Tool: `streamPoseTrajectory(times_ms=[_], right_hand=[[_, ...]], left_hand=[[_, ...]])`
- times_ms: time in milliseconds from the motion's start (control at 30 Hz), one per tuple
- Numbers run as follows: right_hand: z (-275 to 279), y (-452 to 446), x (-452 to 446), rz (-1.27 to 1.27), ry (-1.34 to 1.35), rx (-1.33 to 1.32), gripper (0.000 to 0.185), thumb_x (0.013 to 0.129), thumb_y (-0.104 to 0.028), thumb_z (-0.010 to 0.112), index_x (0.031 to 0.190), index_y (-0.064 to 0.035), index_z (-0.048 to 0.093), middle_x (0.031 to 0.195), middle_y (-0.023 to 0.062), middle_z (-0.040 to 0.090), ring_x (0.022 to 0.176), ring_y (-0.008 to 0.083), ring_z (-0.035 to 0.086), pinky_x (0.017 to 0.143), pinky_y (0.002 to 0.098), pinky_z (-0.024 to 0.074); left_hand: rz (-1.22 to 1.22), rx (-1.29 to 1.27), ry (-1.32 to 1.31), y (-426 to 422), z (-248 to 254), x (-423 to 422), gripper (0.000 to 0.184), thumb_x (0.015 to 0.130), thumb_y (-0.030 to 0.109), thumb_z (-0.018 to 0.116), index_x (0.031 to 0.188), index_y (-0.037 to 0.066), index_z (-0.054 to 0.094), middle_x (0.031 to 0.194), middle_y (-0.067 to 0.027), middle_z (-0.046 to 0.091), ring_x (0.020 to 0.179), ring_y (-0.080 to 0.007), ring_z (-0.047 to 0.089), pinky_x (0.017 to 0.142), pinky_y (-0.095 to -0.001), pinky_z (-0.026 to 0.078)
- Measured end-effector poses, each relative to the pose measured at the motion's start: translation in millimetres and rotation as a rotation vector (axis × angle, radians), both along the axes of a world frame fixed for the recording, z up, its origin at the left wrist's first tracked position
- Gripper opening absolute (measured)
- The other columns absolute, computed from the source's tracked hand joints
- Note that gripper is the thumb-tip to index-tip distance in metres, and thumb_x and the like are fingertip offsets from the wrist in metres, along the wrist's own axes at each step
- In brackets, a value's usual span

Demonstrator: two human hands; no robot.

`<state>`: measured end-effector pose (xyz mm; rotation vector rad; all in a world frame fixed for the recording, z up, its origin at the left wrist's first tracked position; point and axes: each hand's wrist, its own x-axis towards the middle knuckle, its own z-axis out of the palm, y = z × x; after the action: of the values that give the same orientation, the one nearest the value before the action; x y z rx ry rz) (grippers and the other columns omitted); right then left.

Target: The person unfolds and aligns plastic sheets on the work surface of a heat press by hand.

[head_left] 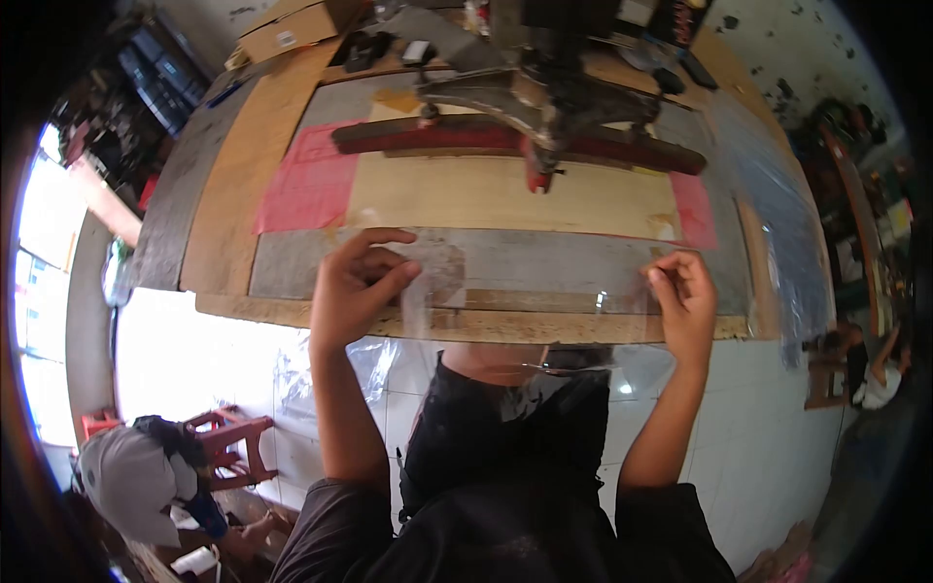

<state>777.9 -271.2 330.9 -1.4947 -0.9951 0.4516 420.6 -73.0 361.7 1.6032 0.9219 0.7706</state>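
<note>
A thin clear plastic sheet (554,301) spans the gap between my hands at the table's front edge, and its lower part appears to hang over my lap. My left hand (355,287) is closed at the sheet's left side, thumb and curled fingers together, index finger stretched forward. On the other side, my right hand (686,299) pinches the sheet's right edge between thumb and fingers. Beyond both hands lies a cream-coloured board (505,194) on a grey metal plate (292,262), with pink sheeting (306,180) at its left end.
A heavy press frame with a long red-edged bar (622,151) stands over the board. Clear plastic film (787,233) drapes over the table's right side. At lower left, a person in a grey cap (126,481) sits near a red stool (233,447). A cardboard box (292,29) sits behind.
</note>
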Motion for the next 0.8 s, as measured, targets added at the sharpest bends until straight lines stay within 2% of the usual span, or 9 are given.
streamPoseTrajectory(times_ms=[133, 800], right_hand=[[4.3, -1.2, 0.0, -0.002, -0.009, -0.046, 0.011, 0.102, 0.002, 0.066, 0.110, -0.0022, 0.061, 0.104, 0.0046, 0.070, 0.095, 0.0110, 0.065, 0.087, 0.0263, 0.0512], [7.5, 0.3, -3.2, -0.020, -0.028, -0.070, 0.010, 0.101, 0.003, 0.067, 0.107, -0.0019, 0.060, 0.102, 0.0047, 0.070, 0.095, 0.0107, 0.065, 0.086, 0.0256, 0.0503]], left_hand=[[-0.028, -0.025, -0.064, 0.4, 0.3, 0.9, 0.031, 0.094, 0.005, 0.081, 0.122, -0.001, 0.069, 0.081, 0.0002, 0.074, 0.070, -0.0024, 0.063, 0.060, -0.0200, 0.048], [-0.047, -0.027, -0.048, 1.3, 0.2, 0.4, 0.029, 0.096, 0.007, 0.080, 0.121, -0.001, 0.069, 0.082, 0.0001, 0.074, 0.066, -0.0018, 0.059, 0.058, -0.0211, 0.046]])
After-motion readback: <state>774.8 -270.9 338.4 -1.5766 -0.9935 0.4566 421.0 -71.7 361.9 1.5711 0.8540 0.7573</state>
